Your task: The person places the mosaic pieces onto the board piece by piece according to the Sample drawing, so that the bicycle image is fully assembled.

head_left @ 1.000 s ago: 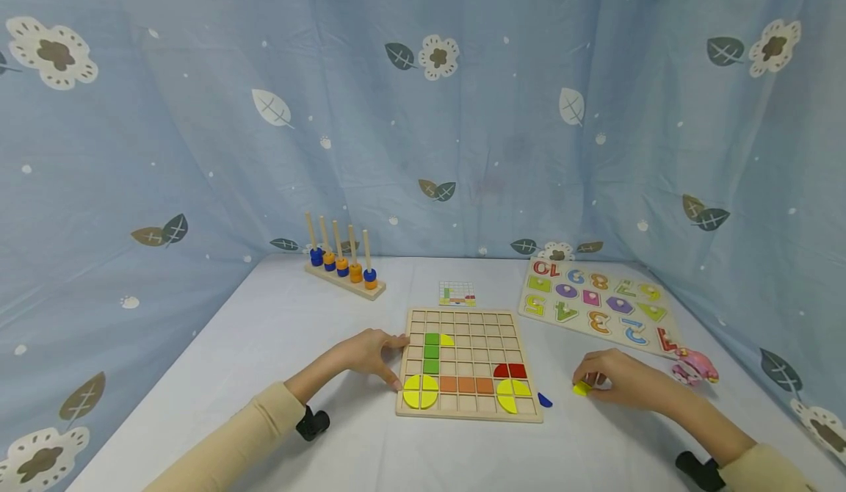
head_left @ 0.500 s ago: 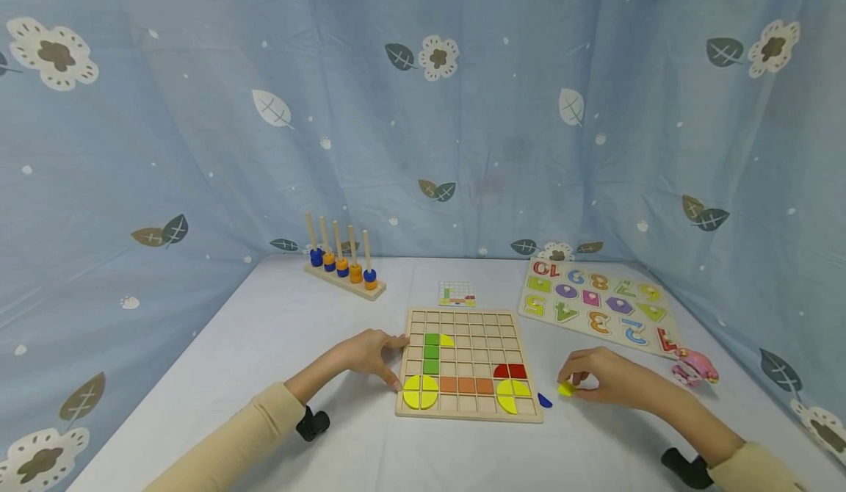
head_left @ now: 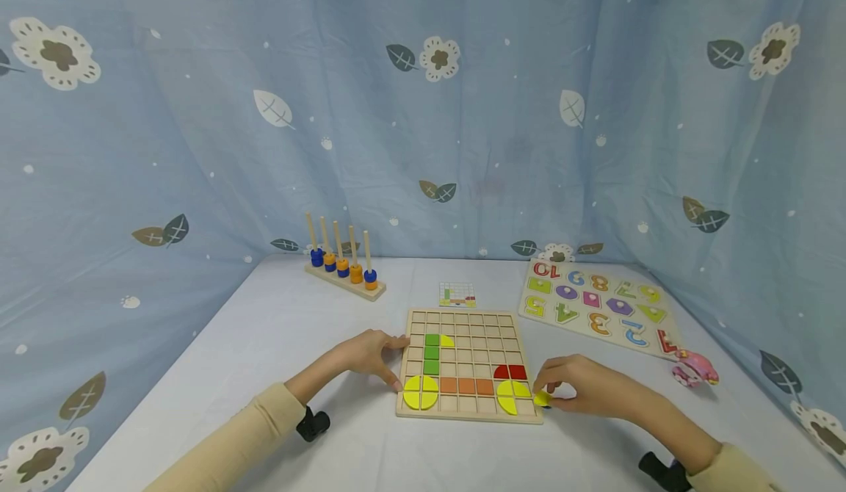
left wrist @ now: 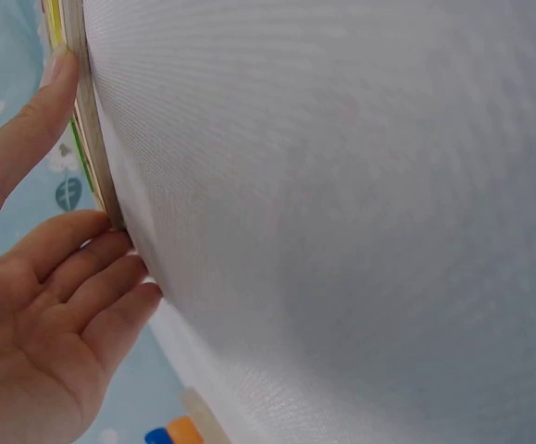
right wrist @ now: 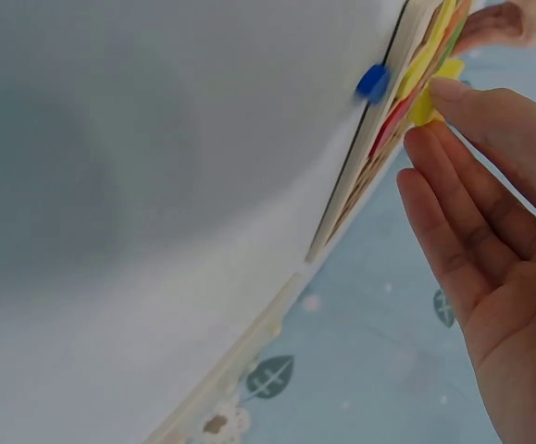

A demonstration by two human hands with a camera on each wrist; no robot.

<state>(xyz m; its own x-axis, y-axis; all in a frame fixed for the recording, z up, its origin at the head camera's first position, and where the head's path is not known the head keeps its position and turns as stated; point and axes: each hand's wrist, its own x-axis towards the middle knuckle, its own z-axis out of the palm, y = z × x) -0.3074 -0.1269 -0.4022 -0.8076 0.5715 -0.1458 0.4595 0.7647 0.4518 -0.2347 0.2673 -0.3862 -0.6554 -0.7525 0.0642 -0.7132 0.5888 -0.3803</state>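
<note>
A wooden grid board (head_left: 469, 418) lies flat on the table, with green squares (head_left: 432, 353), orange squares (head_left: 466, 386), red pieces (head_left: 518, 372) and yellow quarter circles (head_left: 420, 392) in its cells. My left hand (head_left: 366, 352) touches the board's left edge with extended thumb and fingertips. Between thumb and fingertips, my right hand (head_left: 581, 385) pinches a yellow quarter-circle piece (head_left: 542, 399) at the board's lower right edge. In the right wrist view a blue piece (right wrist: 373, 83) lies beside the board. The head view shows it mostly hidden under the yellow piece.
Behind the board lies a small pattern card (head_left: 457, 294). A bead-peg stand (head_left: 345, 280) is at the back left. A number puzzle board (head_left: 595, 305) lies at the right, with a pink toy (head_left: 695, 368) by its near corner. A blue curtain (head_left: 423, 125) hangs behind.
My right hand has moved left with the yellow quarter-circle piece, from the open table to the board's right edge, over the blue piece. The left hand has stayed in place.
</note>
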